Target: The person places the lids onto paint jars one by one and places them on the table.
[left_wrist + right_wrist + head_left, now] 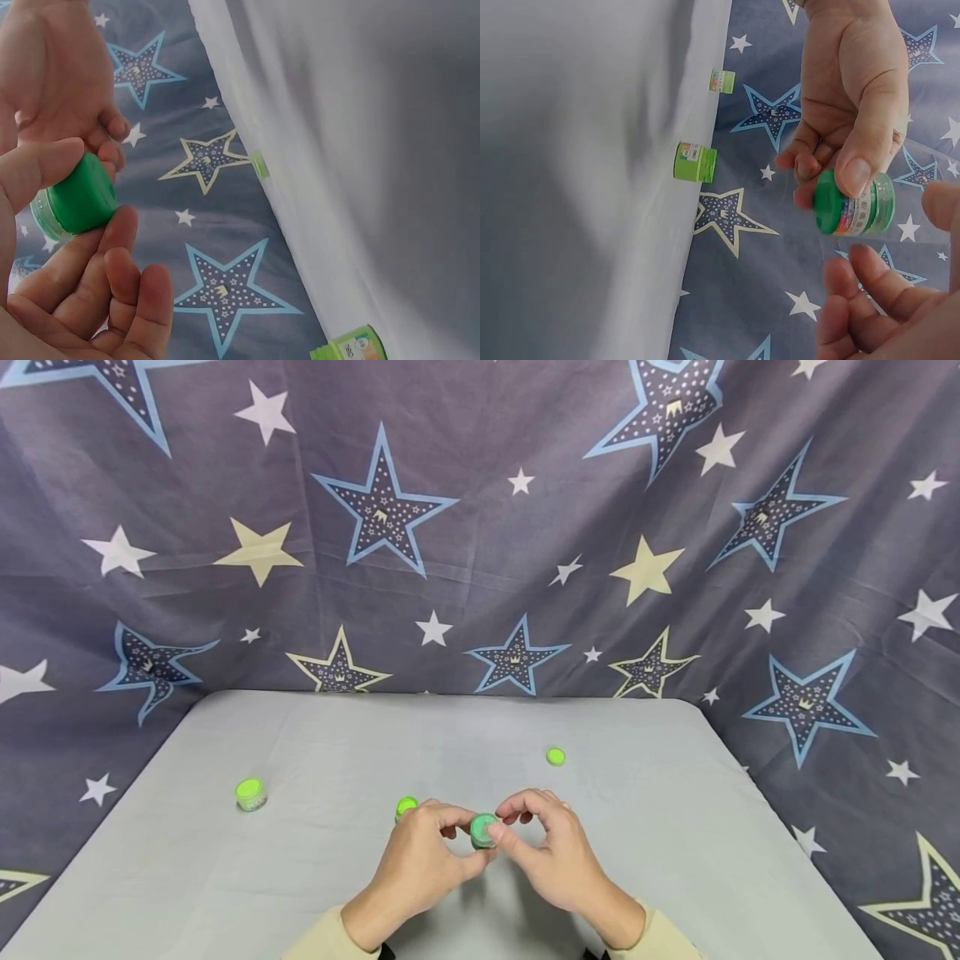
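Green jar [84, 196] smooth plastic, low sheen at one end, clear and glossy at the other, label [853, 214] paper-like, lime jars [693, 163] smooth plastic, surface [337, 747] matt, cloth-like, faintly creased, backdrop [465, 560] matt printed cloth, rippled, sleeve [324, 937] matt cloth.

Jars: three. Green jar [481, 829], one; lime jars, two, both near 9 o'clock of green: near jar [406, 807], far jar [251, 794]. Loose lime lid [556, 757], one, between 1 and 2 o'clock. Grips, two: left grip [429, 853], right grip [558, 856]. Sleeves, two: left sleeve [330, 937], right sleeve [654, 935]. Bench [352, 739], one. Star-print curtain [480, 585], one, toward 12 o'clock.
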Demonstrator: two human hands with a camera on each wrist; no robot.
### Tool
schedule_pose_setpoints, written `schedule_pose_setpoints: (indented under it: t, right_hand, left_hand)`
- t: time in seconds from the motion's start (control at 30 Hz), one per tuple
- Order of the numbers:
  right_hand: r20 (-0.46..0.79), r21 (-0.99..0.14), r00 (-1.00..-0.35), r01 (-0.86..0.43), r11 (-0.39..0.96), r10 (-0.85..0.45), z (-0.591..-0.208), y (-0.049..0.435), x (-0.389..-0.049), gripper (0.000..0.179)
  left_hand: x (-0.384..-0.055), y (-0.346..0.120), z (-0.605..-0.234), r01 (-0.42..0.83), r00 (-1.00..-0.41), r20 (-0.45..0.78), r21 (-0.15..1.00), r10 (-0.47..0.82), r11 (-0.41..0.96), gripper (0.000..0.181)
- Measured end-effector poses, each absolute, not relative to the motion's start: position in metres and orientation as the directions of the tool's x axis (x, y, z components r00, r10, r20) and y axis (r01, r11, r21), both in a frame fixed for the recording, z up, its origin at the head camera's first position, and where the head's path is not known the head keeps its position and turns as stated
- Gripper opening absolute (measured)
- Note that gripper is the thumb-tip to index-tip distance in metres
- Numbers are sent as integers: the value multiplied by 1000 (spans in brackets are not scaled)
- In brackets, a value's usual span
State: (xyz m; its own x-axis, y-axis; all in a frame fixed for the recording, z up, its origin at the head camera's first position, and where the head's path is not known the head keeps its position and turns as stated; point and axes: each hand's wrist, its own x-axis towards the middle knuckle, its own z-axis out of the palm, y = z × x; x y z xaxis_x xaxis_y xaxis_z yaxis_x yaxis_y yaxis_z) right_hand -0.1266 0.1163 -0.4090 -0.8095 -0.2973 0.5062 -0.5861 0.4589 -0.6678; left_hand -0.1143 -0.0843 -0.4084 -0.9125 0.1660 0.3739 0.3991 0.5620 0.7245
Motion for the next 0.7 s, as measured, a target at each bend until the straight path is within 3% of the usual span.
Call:
schedule_pose_setpoints:
  t: [0.13,0.7]
  right_hand:
    - [501,-650,-812,-581,491,-298,-409,119,-128,5]
    - [473,-566,-813,-576,590,-340,-408,129,-129,23]
  left_hand:
    - [-115,-88,-406,396,-911,385,716,147,575,24]
    - [-122,-117,-394,341,-913,406,697,45,631,25]
